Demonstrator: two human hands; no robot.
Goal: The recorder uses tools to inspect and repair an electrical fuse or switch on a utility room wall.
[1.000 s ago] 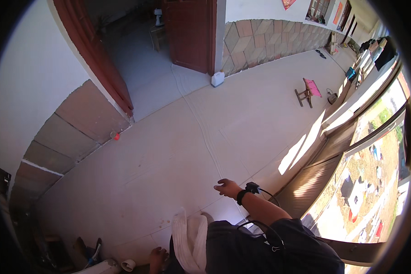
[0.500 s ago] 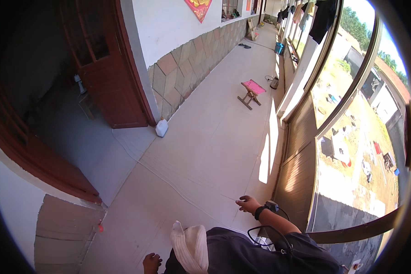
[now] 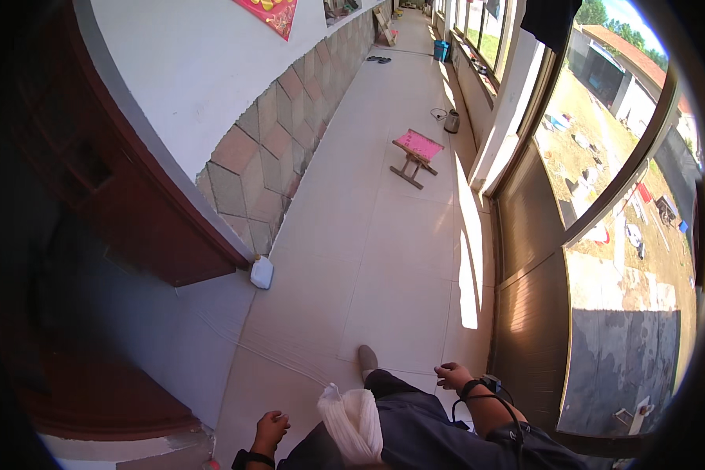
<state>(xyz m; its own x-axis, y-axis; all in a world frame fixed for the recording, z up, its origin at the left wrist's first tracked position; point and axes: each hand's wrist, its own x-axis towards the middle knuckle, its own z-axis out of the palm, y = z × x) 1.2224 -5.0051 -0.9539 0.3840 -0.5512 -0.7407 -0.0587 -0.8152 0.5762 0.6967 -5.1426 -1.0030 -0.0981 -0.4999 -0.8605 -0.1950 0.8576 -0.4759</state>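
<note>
My left hand hangs low beside my body, its fingers loosely curled and a little apart; nothing shows in it. My right hand is held out over the floor with thumb and fingertips together. A thin pale line runs toward those fingertips; whether it is a held thread or a mark on the floor I cannot tell. Round my right wrist is a black band with a black cable. Pale ribbed cloth hangs at my front. One shoe is ahead of me.
White cords trail across the tiled floor. A white jug sits by the dark red door. Farther along stand a pink-topped folding stool, a kettle-like container and a blue bucket. Windows line the right.
I have moved forward along the corridor, so the stool and jug look nearer. My left hand has come farther into view, and one shoe now shows ahead.
</note>
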